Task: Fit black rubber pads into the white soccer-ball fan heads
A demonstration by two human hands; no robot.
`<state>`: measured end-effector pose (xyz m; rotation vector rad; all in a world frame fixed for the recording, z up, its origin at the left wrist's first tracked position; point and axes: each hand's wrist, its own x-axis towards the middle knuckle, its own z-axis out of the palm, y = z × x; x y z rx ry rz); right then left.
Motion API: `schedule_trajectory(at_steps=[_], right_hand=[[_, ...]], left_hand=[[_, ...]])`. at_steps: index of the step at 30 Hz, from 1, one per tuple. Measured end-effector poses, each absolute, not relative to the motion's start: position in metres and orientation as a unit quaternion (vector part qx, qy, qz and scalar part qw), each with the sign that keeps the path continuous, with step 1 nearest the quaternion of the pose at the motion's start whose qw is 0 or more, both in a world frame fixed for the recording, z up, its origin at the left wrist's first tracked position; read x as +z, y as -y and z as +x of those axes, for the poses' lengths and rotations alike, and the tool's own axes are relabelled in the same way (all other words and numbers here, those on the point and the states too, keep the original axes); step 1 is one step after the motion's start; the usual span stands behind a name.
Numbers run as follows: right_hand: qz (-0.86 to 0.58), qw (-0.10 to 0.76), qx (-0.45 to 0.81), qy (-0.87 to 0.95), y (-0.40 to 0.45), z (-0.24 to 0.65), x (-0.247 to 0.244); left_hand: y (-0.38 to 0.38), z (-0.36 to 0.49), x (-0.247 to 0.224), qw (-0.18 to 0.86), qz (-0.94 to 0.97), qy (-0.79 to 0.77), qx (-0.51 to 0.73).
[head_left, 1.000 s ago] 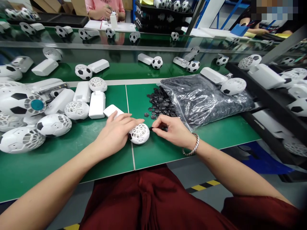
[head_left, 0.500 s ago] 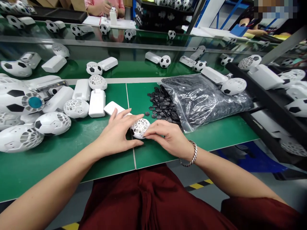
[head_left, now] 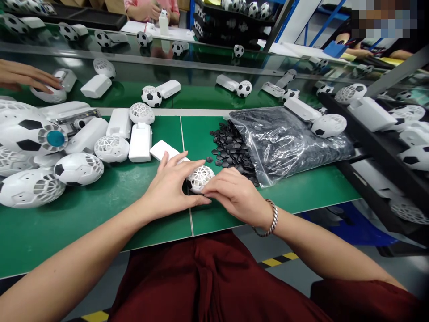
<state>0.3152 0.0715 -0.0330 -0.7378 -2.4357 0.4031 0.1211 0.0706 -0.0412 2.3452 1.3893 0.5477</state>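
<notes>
A small white soccer-ball casing (head_left: 201, 177) with an open lattice lies on the green bench in front of me, joined to or touching a flat white rectangular body (head_left: 165, 150). My left hand (head_left: 169, 185) curves round the casing's left side, thumb in front and fingers behind, holding it steady. At its lower right edge, my right hand (head_left: 236, 194) is pinched closed, fingertips against the casing; whatever lies between them is hidden. Loose black pentagon pieces (head_left: 231, 145) spill from a clear plastic bag (head_left: 288, 138) just beyond my right hand. One single piece (head_left: 209, 159) lies apart, behind the casing.
Several white ball-and-box units (head_left: 78, 169) crowd the bench at left. Black trays (head_left: 375, 134) with more units stand at right. Behind runs a green conveyor (head_left: 197, 96) carrying units. Another person's hand (head_left: 30, 76) reaches over it at far left; a co-worker (head_left: 152, 11) sits opposite.
Another person's hand has come in at the far left, onto a unit on the conveyor. Units there have shifted right in view. My hands keep nearly the same hold on the casing.
</notes>
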Motion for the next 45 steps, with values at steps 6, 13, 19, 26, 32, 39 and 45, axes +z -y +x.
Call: schedule_trajectory(at_steps=[6, 13, 19, 26, 32, 39, 45], right_hand=[[-0.302, 0.332, 0.198, 0.871, -0.079, 0.314, -0.037], [-0.387, 0.293, 0.389, 0.783, -0.085, 0.312, -0.039], [-0.401, 0.306, 0.399, 0.766, -0.081, 0.31, -0.044], [-0.33, 0.338, 0.168, 0.865, -0.076, 0.318, -0.05], [-0.285, 0.298, 0.047, 0.91, -0.067, 0.317, -0.045], [-0.316, 0.326, 0.195, 0.87, -0.064, 0.319, -0.038], [-0.357, 0.356, 0.284, 0.816, -0.061, 0.316, -0.038]], left_hand=[[-0.07, 0.122, -0.041, 0.178, 0.825, -0.498, 0.199], [-0.069, 0.127, -0.037, 0.203, 0.806, -0.514, 0.21], [-0.066, 0.129, -0.036, 0.205, 0.806, -0.507, 0.225], [-0.069, 0.127, -0.043, 0.187, 0.813, -0.508, 0.215], [-0.07, 0.126, -0.043, 0.177, 0.816, -0.511, 0.206], [-0.069, 0.125, -0.042, 0.181, 0.817, -0.508, 0.205], [-0.069, 0.126, -0.042, 0.182, 0.817, -0.508, 0.202]])
